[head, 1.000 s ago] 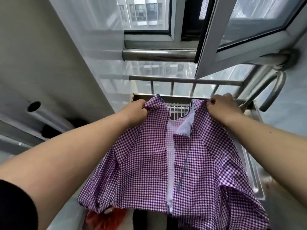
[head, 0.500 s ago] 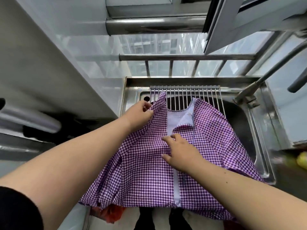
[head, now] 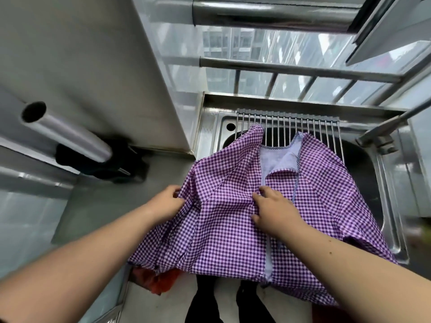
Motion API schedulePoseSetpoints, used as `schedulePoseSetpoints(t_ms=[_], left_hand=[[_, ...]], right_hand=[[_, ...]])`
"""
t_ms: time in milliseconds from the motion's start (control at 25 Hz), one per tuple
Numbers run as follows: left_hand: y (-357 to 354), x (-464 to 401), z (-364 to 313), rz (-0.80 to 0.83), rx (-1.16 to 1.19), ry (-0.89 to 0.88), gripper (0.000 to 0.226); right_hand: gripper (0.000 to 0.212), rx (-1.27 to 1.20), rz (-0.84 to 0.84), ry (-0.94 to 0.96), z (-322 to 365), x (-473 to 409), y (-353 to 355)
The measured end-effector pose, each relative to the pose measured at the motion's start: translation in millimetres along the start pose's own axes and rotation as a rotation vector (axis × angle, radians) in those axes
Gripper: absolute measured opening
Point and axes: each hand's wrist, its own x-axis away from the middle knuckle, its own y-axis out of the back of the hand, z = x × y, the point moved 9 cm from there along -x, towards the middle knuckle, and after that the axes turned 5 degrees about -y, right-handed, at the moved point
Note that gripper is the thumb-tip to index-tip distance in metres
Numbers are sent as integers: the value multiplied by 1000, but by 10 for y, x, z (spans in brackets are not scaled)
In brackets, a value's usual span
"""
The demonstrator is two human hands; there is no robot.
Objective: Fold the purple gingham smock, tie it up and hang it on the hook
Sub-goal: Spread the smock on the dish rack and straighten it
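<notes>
The purple gingham smock (head: pixel 326 194) lies spread over the steel sink, its neck end toward the window and its pale lining showing along the open middle. My left hand (head: pixel 166 202) pinches a fold of cloth at the smock's left edge. My right hand (head: pixel 274 209) rests on the middle of the smock beside the opening, fingers bent into the fabric. The hem hangs over the counter's front edge. No hook is in view.
A steel sink (head: pixel 394 234) with a wire rack (head: pixel 303 127) across its back lies under the smock, with a tap (head: pixel 382 134) at the right. On the left counter stand a metal tube (head: pixel 67 134) and a dark object (head: pixel 100 164). Something red (head: pixel 161 279) hangs below the hem.
My left hand let go of the collar corner and moved down to the smock's left edge. My right hand came off the right shoulder to the smock's middle. The smock now lies lower on the sink.
</notes>
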Motion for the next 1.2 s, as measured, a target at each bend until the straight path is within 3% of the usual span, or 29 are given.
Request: schedulePoseSetpoints(t_ms=[80, 240, 360, 480, 560, 800, 920, 1000, 1080, 1200], left_hand=[[-22, 34, 204, 18, -43, 33, 36], [-82, 40, 457, 32, -120, 58, 49], [-214, 48, 473, 124, -167, -13, 36], [-91, 114, 466, 133, -120, -66, 39], [150, 139, 511, 88, -51, -64, 45], [1275, 357, 854, -290, -48, 28, 40], [1467, 523, 858, -268, -74, 21, 47], [1443, 608, 764, -230, -28, -35, 32], [1373, 712, 628, -172, 22, -65, 19], [1265, 722, 626, -75, 67, -41, 19]], right_hand=[[77, 0, -16, -12, 50, 13, -5], [75, -38, -25, -15, 36, 28, -15], [76, -54, -22, -19, 44, 17, -24], [74, -54, -16, -24, 43, 10, -29], [75, -32, -17, -20, 22, 7, -27], [65, 31, 14, -26, 83, 63, 114], [62, -13, -55, -59, 217, 113, 222], [58, -45, -175, 21, 474, 216, 329], [53, 33, -227, 221, 884, 343, 336], [63, 208, -87, 367, 1326, 383, 29]])
